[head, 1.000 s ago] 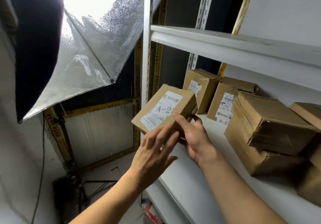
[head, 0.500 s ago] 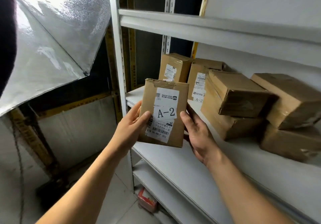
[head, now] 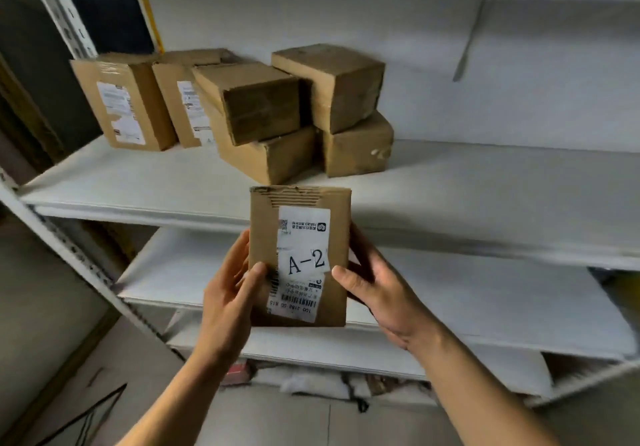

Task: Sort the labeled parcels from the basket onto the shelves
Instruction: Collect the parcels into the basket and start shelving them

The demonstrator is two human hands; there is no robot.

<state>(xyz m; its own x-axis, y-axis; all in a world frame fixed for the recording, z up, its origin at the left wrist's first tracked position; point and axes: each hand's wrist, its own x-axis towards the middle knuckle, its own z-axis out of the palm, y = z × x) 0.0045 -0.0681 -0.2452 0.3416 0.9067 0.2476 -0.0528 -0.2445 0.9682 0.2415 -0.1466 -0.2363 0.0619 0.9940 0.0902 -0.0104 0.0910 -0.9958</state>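
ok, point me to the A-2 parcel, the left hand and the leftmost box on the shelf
A-2 parcel (head: 330, 234): head view, bare cardboard right of its label.
left hand (head: 227, 303): head view, back of the hand.
leftmost box (head: 152, 99): head view, its bare cardboard side.

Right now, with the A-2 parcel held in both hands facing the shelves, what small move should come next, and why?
Probably carry the A-2 parcel forward onto the shelf. Left hand and right hand grip its sides, and a stacked box there seems to show an "A" too, with bare board in front.
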